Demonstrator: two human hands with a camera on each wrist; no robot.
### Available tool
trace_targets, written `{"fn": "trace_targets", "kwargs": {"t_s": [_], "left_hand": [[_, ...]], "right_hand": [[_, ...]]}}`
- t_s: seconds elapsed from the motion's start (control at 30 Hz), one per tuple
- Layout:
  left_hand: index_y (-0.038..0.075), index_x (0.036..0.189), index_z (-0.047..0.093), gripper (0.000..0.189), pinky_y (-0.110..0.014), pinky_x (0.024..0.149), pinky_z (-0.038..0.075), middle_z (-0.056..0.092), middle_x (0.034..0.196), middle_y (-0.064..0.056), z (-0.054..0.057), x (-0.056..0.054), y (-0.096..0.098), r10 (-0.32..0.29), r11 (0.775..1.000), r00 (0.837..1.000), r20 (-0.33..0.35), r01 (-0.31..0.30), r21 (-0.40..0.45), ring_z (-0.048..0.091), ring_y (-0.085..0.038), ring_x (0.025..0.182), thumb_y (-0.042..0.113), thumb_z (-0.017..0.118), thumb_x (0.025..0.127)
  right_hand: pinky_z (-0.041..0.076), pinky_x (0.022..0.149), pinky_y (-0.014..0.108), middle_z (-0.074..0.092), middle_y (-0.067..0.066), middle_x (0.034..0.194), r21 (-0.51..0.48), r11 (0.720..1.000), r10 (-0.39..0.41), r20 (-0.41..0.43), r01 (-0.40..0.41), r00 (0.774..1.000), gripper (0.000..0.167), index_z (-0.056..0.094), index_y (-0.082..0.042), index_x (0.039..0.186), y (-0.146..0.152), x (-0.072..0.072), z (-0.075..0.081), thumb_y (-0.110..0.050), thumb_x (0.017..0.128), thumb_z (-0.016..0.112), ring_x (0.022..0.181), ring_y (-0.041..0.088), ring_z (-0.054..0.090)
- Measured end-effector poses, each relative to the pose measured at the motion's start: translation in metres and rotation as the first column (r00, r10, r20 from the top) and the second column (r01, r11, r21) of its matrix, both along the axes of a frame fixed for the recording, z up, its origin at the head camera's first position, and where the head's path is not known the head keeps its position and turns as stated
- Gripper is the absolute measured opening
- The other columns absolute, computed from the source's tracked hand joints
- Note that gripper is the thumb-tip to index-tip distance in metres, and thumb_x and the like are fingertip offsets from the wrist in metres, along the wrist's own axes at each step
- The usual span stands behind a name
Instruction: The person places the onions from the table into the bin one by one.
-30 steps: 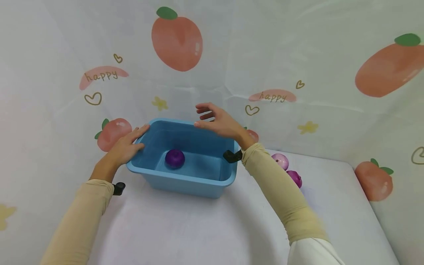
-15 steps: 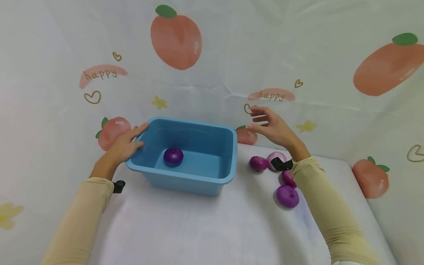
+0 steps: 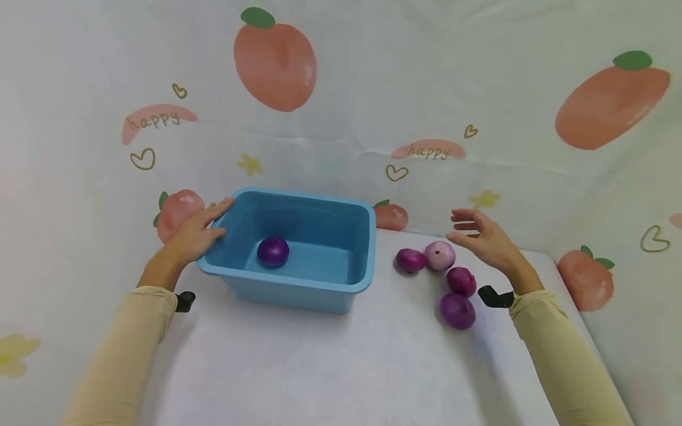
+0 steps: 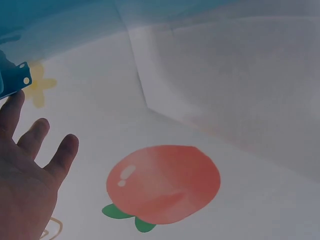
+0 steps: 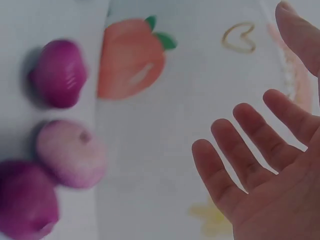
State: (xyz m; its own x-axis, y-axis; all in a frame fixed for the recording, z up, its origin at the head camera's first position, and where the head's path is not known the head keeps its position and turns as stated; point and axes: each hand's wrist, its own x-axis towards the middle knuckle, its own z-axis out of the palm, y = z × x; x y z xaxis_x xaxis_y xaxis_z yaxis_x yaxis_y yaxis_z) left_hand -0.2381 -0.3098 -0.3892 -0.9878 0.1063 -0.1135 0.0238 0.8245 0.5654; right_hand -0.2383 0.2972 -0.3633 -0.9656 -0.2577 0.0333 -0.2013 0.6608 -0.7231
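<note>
A light blue plastic basin (image 3: 293, 296) stands on the table, with one purple onion (image 3: 273, 251) lying inside toward its left end. My left hand (image 3: 194, 236) rests at the basin's left rim, thumb over the inner side; the left wrist view shows its fingers fairly straight and spread. Over the right of the table, my right hand (image 3: 490, 242) is raised, fingers spread and holding nothing. Below and left of it lie a magenta onion (image 3: 411, 260), a paler pink onion (image 3: 440, 255), another magenta onion (image 3: 461, 281) and a purple onion (image 3: 457, 312) nearest me.
A white cloth covers the table (image 3: 319, 367). Close behind the basin hangs a white backdrop (image 3: 341, 89) printed with peaches, hearts and stars, which also runs down the right side of the table.
My right hand has moved right, from above the basin to beyond the loose onions, bringing more of them into view. The left hand has stayed at the basin's rim.
</note>
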Motion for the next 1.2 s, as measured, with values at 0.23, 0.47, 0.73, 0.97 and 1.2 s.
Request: {"fn": "trace_targets", "kwargs": {"t_s": [0.23,0.47,0.73,0.97,1.2], "left_hand": [[0.037,0.163,0.010,0.071,-0.082,0.111,0.023,0.015,0.171,-0.015,0.002,0.001,0.000,-0.008,1.000,1.000,-0.005,0.008,-0.015,0.009,-0.048,0.158,0.025,0.043,0.102],[0.035,0.164,0.010,0.071,-0.083,0.110,0.021,0.014,0.171,-0.015,0.002,0.000,0.000,-0.026,1.000,0.999,-0.020,0.026,-0.013,0.006,-0.049,0.158,0.023,0.043,0.102],[0.034,0.164,0.011,0.072,-0.083,0.111,0.020,0.015,0.171,-0.014,0.001,-0.001,0.000,-0.029,1.000,0.999,-0.024,0.029,-0.007,0.006,-0.049,0.158,0.021,0.044,0.101],[0.036,0.163,0.006,0.071,-0.084,0.109,0.020,0.011,0.172,-0.013,0.004,-0.002,-0.001,-0.023,0.999,1.000,0.005,0.024,-0.028,0.003,-0.049,0.158,0.025,0.042,0.103],[0.037,0.163,0.007,0.070,-0.084,0.109,0.022,0.013,0.171,-0.018,0.002,0.000,0.000,-0.018,0.999,1.000,-0.004,0.018,-0.043,0.007,-0.050,0.157,0.027,0.042,0.103]], "right_hand": [[0.050,0.094,0.020,0.055,0.018,0.146,0.019,0.997,-0.070,0.036,0.069,0.997,0.064,0.045,-0.008,0.150,0.026,0.013,-0.035,-0.037,0.097,0.067,0.133,0.042,0.056],[0.048,0.105,0.060,0.052,0.026,0.148,0.050,0.992,-0.123,0.103,0.118,0.987,0.072,0.042,-0.006,0.151,0.043,0.022,-0.070,-0.043,0.096,0.068,0.136,0.047,0.052],[0.041,0.111,0.062,0.050,0.031,0.148,0.044,0.983,-0.183,0.140,0.179,0.973,0.075,0.041,-0.001,0.151,0.056,0.028,-0.102,-0.042,0.095,0.069,0.138,0.050,0.048],[0.037,0.114,0.065,0.045,0.032,0.153,0.016,0.981,-0.191,0.207,0.192,0.959,0.078,0.037,0.001,0.154,0.058,0.029,-0.123,-0.042,0.096,0.067,0.141,0.051,0.044],[0.035,0.116,0.064,0.042,0.035,0.154,0.029,0.980,-0.196,0.266,0.196,0.944,0.084,0.033,0.002,0.156,0.059,0.031,-0.135,-0.044,0.096,0.067,0.142,0.050,0.042]]}}
